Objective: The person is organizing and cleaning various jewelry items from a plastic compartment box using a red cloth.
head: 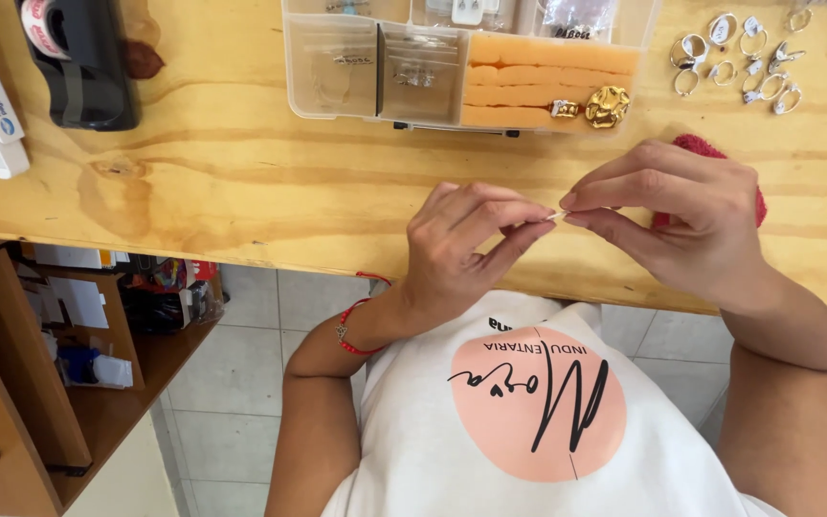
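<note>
The fingers (528,213) of both hands are pinched on one tiny white piece (556,217) in the middle of the frame. The left hand (457,249) holds one end with thumb and first fingers. The right hand (691,215) holds the other end the same way. So both hands are closed on it, tip to tip.

The piece is very small, pale and thin. It is too small to tell what it is. It sits in the air just over the near edge of the wooden table (241,172), between the two hands.

How far along is the work? It looks like the middle of it, but that is only a guess. The piece is picked up and held. It is not joined to anything that can be seen, and it is not put down.

Just behind the right hand peeks a red cloth (710,151). In the upper right of the frame lie many silver rings (734,57), loose on the table. At the top middle is a clear box (356,67) with little bags and orange foam (528,81). Two gold pieces (605,105) sit on the foam. At the upper left is a black tape holder (78,57). A red string band (351,330) is on the left wrist.
</note>
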